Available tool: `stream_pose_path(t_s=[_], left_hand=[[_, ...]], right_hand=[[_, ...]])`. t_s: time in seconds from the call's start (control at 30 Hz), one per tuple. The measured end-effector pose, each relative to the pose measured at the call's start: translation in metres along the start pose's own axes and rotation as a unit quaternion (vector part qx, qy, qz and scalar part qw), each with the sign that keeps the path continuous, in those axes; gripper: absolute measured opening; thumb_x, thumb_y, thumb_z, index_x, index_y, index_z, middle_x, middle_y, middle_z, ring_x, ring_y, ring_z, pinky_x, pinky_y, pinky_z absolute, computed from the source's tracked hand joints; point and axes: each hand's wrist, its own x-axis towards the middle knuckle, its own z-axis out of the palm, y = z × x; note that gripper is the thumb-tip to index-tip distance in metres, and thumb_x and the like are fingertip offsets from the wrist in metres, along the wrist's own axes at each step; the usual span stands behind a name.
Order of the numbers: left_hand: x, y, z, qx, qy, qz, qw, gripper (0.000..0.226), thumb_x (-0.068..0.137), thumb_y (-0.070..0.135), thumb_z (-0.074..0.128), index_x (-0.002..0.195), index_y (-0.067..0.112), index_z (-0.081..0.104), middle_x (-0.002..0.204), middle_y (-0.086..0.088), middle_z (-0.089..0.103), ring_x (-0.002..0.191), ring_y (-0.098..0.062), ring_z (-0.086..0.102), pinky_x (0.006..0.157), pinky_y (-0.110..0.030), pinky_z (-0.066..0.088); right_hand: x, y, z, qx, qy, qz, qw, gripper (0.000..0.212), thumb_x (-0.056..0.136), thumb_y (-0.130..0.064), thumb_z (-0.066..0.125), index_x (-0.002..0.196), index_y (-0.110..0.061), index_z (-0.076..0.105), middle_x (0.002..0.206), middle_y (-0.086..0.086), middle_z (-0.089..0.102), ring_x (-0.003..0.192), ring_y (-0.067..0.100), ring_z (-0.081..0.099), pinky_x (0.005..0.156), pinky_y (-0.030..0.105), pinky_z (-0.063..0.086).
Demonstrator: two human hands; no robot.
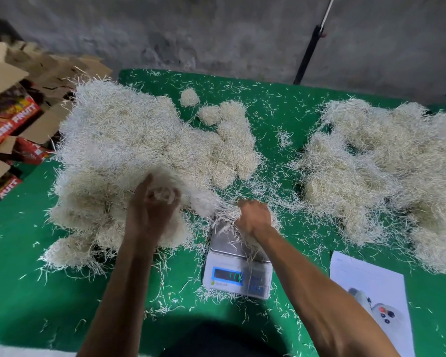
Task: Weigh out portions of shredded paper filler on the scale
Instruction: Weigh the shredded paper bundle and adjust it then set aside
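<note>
A white digital scale (pixel 236 256) with a steel pan stands on the green table (pixel 36 292) near the front middle; its lit display (pixel 227 275) is too blurred to read. A large heap of pale shredded paper (pixel 129 140) lies to its left. My left hand (pixel 152 207) grips a tuft of shred at the heap's near edge. My right hand (pixel 255 219) clutches a bunch of shred over the far end of the scale pan. Several smaller wads of shred (pixel 381 161) lie on the right of the table.
Stray paper strands are scattered over the whole table. A white sheet with a small controller (pixel 379 305) on it lies at the front right. Cardboard fruit boxes (pixel 13 117) are stacked beyond the left edge. A black pole (pixel 309 52) leans against the grey wall.
</note>
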Motion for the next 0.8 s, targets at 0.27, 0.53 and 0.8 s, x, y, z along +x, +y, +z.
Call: stream_pose_path(t_s=[0.27, 0.53, 0.8], left_hand=[[0.007, 0.005, 0.006, 0.094, 0.002, 0.072, 0.993, 0.012, 0.097, 0.002, 0.06, 0.105, 0.01, 0.055, 0.091, -0.007, 0.065, 0.064, -0.004, 0.066, 0.052, -0.017, 0.049], [0.02, 0.004, 0.017, 0.181, -0.031, 0.124, 0.975, 0.043, 0.091, -0.012, 0.055, 0.134, -0.006, 0.054, 0.133, -0.028, 0.06, 0.118, -0.037, 0.061, 0.103, -0.044, 0.05], [0.045, 0.039, 0.031, 0.135, 0.007, 0.197, 0.971, 0.046, 0.087, 0.002, 0.073, 0.131, 0.002, 0.06, 0.129, -0.025, 0.061, 0.113, -0.021, 0.062, 0.092, -0.026, 0.055]], right_hand=[[0.002, -0.012, -0.013, -0.014, -0.024, -0.038, 0.999, 0.066, 0.086, -0.047, 0.074, 0.141, -0.021, 0.05, 0.135, 0.008, 0.06, 0.13, 0.029, 0.054, 0.121, 0.054, 0.029], [0.004, -0.058, -0.09, 0.198, -0.042, -0.145, 0.968, 0.079, 0.082, -0.041, 0.083, 0.149, -0.021, 0.046, 0.151, 0.007, 0.05, 0.135, 0.029, 0.05, 0.116, 0.051, 0.039], [-0.002, -0.081, -0.149, 0.436, 0.083, -0.157, 0.882, 0.023, 0.099, -0.018, 0.066, 0.087, 0.0, 0.072, 0.087, 0.02, 0.071, 0.079, 0.029, 0.07, 0.075, 0.039, 0.06]])
